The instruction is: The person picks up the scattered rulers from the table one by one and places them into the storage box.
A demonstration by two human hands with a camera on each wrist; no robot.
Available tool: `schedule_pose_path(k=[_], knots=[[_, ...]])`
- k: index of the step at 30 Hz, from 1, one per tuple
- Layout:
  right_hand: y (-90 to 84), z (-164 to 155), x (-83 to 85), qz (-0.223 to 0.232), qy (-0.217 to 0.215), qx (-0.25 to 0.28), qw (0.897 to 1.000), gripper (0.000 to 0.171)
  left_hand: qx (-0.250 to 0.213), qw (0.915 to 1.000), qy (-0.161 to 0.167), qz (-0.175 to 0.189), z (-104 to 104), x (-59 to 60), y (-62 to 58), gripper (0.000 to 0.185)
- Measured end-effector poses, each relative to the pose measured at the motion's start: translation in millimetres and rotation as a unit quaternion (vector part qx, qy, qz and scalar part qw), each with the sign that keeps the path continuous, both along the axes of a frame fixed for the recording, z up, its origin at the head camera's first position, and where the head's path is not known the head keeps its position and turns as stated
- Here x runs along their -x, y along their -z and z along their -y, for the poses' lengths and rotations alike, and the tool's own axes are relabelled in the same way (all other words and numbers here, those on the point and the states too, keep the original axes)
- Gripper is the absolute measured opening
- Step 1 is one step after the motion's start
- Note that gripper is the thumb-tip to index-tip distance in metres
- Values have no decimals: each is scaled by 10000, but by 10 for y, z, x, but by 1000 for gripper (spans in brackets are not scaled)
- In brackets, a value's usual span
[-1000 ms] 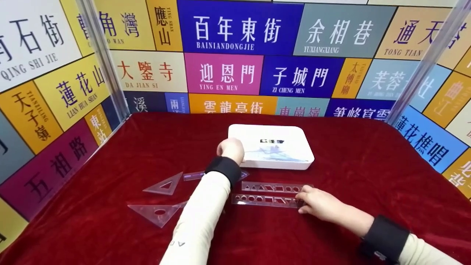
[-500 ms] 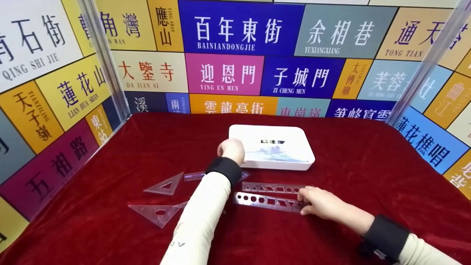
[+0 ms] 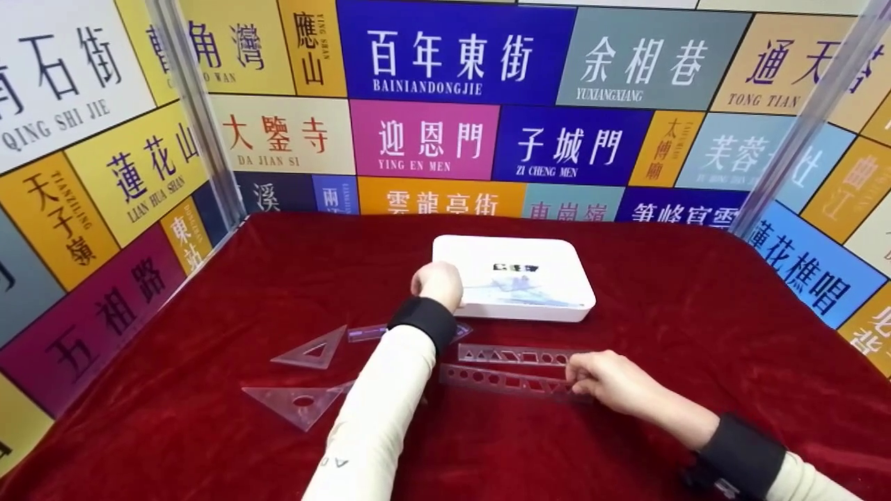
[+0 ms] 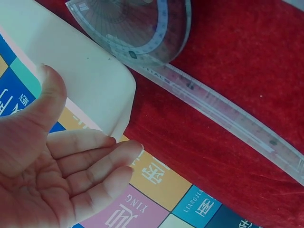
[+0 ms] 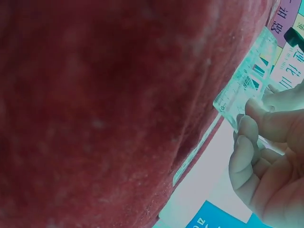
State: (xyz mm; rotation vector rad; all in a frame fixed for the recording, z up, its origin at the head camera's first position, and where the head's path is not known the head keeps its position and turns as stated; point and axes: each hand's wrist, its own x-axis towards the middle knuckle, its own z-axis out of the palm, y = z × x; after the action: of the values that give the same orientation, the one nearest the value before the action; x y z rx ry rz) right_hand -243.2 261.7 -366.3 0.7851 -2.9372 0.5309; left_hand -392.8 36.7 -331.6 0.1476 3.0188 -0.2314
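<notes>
My right hand [image 3: 609,379] pinches the right end of a clear stencil ruler [image 3: 498,380] between thumb and fingers. The ruler, with cut-out shapes, appears tilted in the right wrist view, its near end [image 5: 236,95] at the fingertips. A second stencil ruler [image 3: 511,353] lies just behind it on the red cloth. My left hand [image 3: 438,282] is at the left end of a white box [image 3: 550,268]. In the left wrist view its fingers [image 4: 90,164] are loosely extended beside the box edge; contact is hard to tell.
Two clear set squares, a smaller one [image 3: 333,351] and a larger one [image 3: 284,399], lie at left. A clear protractor [image 4: 137,28] and straight ruler [image 4: 213,104] lie near the box, partly hidden by my left arm in the head view. Printed panels [image 3: 424,139] stand behind the cloth.
The near stencil ruler's right end came toward me, and its face tilted, flashed bright, then dimmed. My right hand shifted slightly right. The left hand and box stay put.
</notes>
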Motion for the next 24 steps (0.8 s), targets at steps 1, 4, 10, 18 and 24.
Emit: schedule_pose_path(k=[1, 4, 10, 18, 24], knots=[[-12, -2, 6, -82, 58, -54, 9999, 12, -15, 10000, -11, 25, 3, 6, 0, 53], [-86, -21, 33, -360, 278, -209, 9987, 12, -99, 9999, -48, 71, 8, 20, 5, 52], [-364, -151, 205, -1347, 854, -438, 9862, 9, -199, 9998, -83, -5, -1, 39, 13, 45], [-603, -239, 687, -1606, 1665, -10, 9729, 4, -26, 10000, -29, -58, -19, 44, -16, 51], [-496, -125, 1118, -1600, 1895, -28, 9688, 7, -60, 9999, -72, 74, -10, 41, 21, 48]])
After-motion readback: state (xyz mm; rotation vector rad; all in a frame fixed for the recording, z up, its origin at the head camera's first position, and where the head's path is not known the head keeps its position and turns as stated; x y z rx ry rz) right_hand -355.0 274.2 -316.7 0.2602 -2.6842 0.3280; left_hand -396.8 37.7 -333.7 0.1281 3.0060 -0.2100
